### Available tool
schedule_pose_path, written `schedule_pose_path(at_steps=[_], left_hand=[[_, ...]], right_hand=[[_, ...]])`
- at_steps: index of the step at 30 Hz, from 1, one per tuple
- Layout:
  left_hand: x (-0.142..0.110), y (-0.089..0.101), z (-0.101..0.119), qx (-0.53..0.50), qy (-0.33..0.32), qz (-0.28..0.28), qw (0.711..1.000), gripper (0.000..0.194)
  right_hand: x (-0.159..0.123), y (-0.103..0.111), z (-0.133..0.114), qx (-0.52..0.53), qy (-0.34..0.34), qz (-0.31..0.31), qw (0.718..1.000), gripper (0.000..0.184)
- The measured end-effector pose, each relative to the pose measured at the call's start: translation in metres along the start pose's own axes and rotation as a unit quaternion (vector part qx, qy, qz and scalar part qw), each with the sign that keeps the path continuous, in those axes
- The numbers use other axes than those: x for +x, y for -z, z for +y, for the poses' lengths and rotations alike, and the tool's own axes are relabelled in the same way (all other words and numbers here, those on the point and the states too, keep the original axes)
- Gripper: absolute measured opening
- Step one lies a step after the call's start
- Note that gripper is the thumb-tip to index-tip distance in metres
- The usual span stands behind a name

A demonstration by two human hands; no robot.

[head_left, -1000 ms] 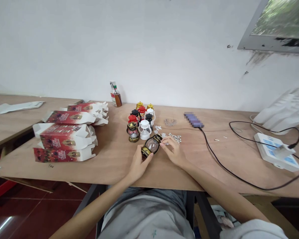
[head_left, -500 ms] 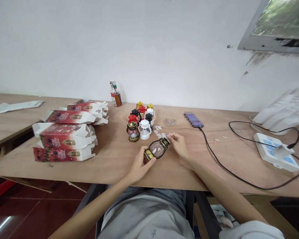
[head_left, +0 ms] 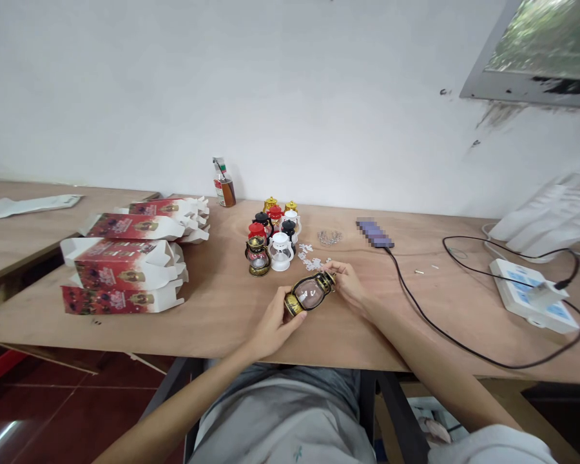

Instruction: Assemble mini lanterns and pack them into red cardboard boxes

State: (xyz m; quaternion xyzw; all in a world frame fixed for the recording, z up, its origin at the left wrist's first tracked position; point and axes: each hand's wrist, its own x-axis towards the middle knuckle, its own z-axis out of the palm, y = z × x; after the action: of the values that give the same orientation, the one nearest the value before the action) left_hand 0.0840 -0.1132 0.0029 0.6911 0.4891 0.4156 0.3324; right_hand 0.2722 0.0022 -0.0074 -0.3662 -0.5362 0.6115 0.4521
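Observation:
A small bronze-and-black lantern (head_left: 310, 293) with a clear globe lies tilted on its side between my hands, above the table's front part. My left hand (head_left: 274, 325) is closed round its base at the left. At its top end, the fingers of my right hand (head_left: 347, 282) are pinched together against the cap; any tiny part between them is too small to make out. Just behind lie small white plastic pieces (head_left: 313, 263) and a heap of little metal pieces (head_left: 329, 238). To the left stand several upright lanterns, among them a white lantern (head_left: 281, 251) and another bronze lantern (head_left: 258, 256).
Open red-and-white cartons (head_left: 120, 265) lie on the left of the wooden table (head_left: 212, 322). A bottle (head_left: 225, 185) of brown liquid stands by the wall. A phone (head_left: 375, 232), its black cable (head_left: 425, 316) and a power strip (head_left: 536, 295) are on the right.
The lantern has shifted slightly right and lies a little more level. My left hand has moved right with it, and my right fingers have turned about its top end.

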Motion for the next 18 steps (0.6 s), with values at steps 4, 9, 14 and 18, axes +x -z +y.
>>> schedule_pose_path(at_steps=[4,9,14,18], left_hand=[[0.000,0.000,0.001,-0.003,-0.002,-0.007,1.000,0.032],[-0.001,0.000,0.002,-0.007,0.008,0.001,1.000,0.033],[-0.003,-0.001,0.004,-0.023,-0.011,0.019,1.000,0.032],[-0.003,-0.002,0.004,-0.046,-0.038,0.045,0.997,0.031]], right_hand=[[0.001,-0.001,0.002,0.024,0.002,-0.009,1.000,0.019],[0.000,-0.001,-0.005,0.034,0.010,0.004,0.999,0.021],[-0.001,-0.001,-0.010,0.032,-0.009,-0.022,0.999,0.025],[-0.004,-0.003,-0.012,0.018,0.010,-0.038,0.999,0.029]])
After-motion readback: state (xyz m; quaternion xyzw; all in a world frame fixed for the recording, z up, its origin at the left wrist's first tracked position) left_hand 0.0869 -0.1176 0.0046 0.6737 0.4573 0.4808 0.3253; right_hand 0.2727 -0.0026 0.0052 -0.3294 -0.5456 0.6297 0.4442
